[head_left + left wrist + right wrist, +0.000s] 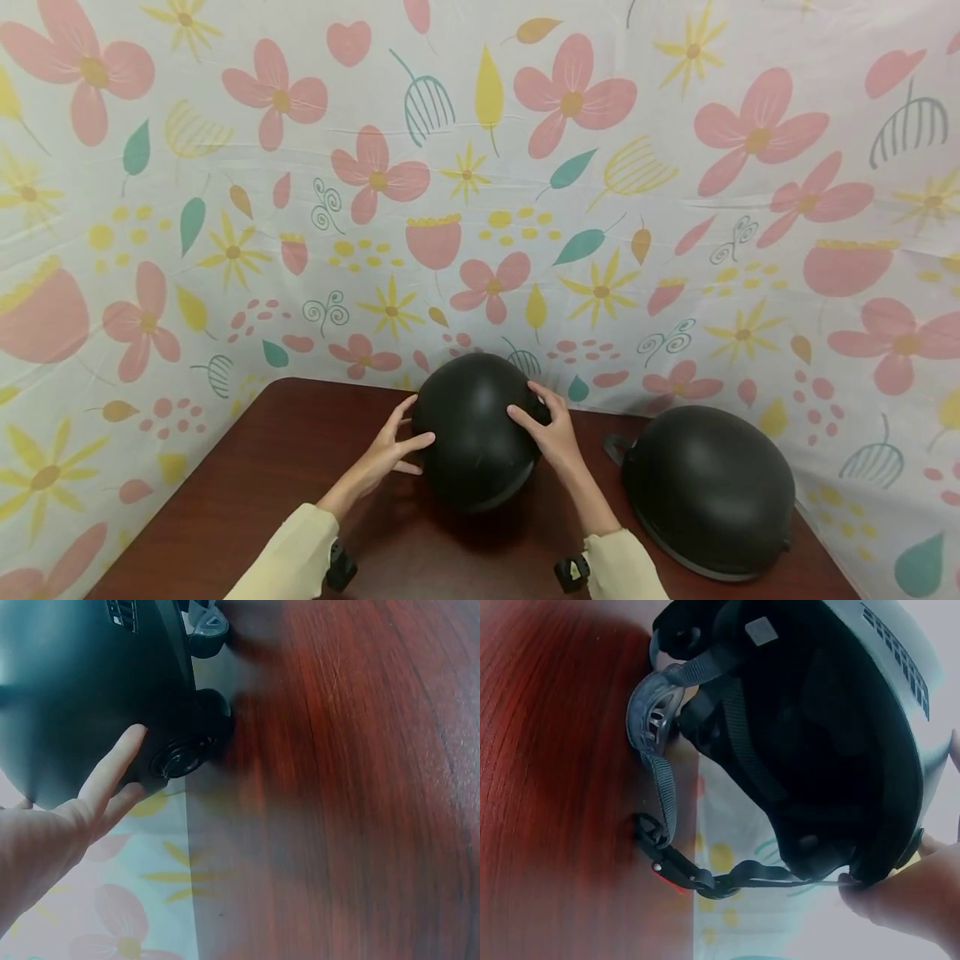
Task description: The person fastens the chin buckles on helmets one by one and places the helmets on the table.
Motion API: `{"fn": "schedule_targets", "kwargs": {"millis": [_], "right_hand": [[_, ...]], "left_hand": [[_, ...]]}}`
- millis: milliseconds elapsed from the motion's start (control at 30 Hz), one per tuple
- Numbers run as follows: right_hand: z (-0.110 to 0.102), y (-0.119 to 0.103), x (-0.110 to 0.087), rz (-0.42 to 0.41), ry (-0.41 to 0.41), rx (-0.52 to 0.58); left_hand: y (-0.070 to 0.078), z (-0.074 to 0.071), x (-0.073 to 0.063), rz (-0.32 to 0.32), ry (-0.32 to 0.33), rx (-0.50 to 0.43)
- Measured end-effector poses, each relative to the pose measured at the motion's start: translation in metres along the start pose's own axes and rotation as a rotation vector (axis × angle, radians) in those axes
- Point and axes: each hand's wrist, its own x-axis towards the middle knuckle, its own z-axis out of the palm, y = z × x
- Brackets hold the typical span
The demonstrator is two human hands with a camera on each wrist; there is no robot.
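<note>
A black helmet [480, 433] with a smooth round shell is between my two hands over the brown table. My left hand [386, 450] holds its left side, fingers spread along the shell; the left wrist view shows a round dial [180, 759] close to those fingers. On the opposite side, my right hand [551, 425] grips the shell, its thumb in front. The right wrist view looks into the helmet's dark inside, with the thumb at the rim. A grey chin strap [665, 796] with a black buckle [676, 866] hangs down from it.
To the right on the table [247, 492] lies another black dome-shaped thing [712, 492], with a loop at its left end and a pale lower edge. A flower-patterned cloth [465, 183] hangs right behind the table's far edge.
</note>
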Motion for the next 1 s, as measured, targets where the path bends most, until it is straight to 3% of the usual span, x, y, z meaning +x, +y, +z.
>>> {"fn": "schedule_targets", "kwargs": {"millis": [167,400,667,1000], "right_hand": [[-0.002,0.004,0.000,0.012,-0.003,-0.028],[-0.006,0.011,-0.003,0.048,0.020,-0.090],[-0.012,0.021,-0.002,0.034,-0.038,-0.058],[-0.020,0.042,-0.009,0.073,-0.038,-0.019]], "left_hand": [[-0.001,0.006,0.002,-0.054,-0.029,0.009],[-0.004,0.010,0.003,-0.044,-0.022,0.057],[-0.004,0.014,0.003,-0.024,0.006,0.049],[-0.008,0.035,0.002,-0.030,0.026,0.095]]}}
